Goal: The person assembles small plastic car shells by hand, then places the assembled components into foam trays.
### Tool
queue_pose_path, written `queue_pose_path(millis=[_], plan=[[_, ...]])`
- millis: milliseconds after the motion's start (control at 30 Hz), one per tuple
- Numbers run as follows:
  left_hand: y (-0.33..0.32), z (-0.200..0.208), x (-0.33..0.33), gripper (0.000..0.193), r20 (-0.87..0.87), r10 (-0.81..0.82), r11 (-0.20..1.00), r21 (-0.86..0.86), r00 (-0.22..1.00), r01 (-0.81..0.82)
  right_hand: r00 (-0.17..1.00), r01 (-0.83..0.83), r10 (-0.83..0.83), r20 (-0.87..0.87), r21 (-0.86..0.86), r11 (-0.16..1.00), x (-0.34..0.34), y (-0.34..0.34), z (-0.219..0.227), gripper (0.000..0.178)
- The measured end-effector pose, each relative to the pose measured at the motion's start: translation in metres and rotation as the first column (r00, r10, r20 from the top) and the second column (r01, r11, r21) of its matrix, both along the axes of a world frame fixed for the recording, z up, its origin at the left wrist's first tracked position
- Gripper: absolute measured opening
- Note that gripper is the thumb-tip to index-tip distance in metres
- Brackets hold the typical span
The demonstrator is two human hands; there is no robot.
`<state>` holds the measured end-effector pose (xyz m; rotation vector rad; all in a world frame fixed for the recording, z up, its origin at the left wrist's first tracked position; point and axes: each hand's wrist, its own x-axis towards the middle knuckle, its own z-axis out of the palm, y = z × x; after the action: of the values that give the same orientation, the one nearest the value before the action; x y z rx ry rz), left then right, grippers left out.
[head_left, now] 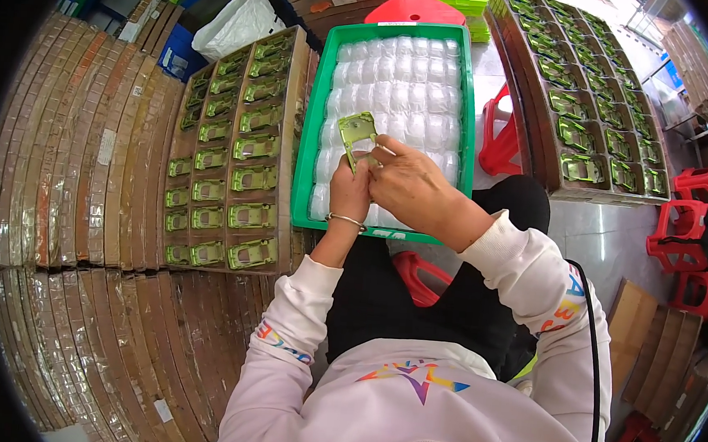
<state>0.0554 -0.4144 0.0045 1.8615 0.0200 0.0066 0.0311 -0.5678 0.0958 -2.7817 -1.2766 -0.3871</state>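
Note:
A metallic-green toy car body shell (pixel 359 126) is held up over a green plastic tray (pixel 304 135). My left hand (pixel 350 188), a bracelet on its wrist, is closed on the shell's lower end. The fingers of my right hand (pixel 414 186) are bent in a pinch at the shell's right edge, close to my left thumb; the fingertips are partly hidden. Beneath both hands, the tray is filled with rows of whitish translucent moulded pieces (pixel 397 76), perhaps wrapped in film.
On the left stands a divided cardboard box (pixel 285 241) of green car shells; a similar box (pixel 570 187) is at the right. Stacked cardboard (pixel 80 152) walls the far left. Red stools (pixel 503 137) stand near the tray and along the right. A white bag (pixel 236 24) lies behind the left box.

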Motion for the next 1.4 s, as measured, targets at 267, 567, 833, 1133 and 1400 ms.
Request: queue_pose_path(millis=[267,567,833,1133,1400], plan=[[-0.002,0.019,0.002,0.025,0.015,0.015,1.0,-0.019,1.0,-0.015,0.909,0.415,-0.317,-0.271,0.662,0.624,-0.014,-0.016,-0.001,0.026],[-0.021,0.034,-0.018,0.022,0.127,-0.055,0.997,0.055,0.99,0.048,0.61,0.764,0.099,-0.786,0.616,0.189,-0.003,0.001,-0.061,0.024],[-0.022,0.036,-0.025,0.023,0.162,-0.071,0.996,0.065,0.984,0.061,0.628,0.764,0.065,-0.776,0.63,0.138,-0.008,0.007,-0.064,0.019],[-0.017,0.041,-0.034,0.025,0.112,-0.143,0.988,0.065,0.983,0.136,0.583,0.793,0.11,-0.805,0.593,0.139,-0.012,0.004,-0.067,0.022],[-0.011,0.039,-0.029,0.029,0.036,-0.212,0.977,0.023,0.977,0.211,0.603,0.762,0.146,-0.784,0.62,0.186,-0.012,-0.001,-0.068,0.023]])
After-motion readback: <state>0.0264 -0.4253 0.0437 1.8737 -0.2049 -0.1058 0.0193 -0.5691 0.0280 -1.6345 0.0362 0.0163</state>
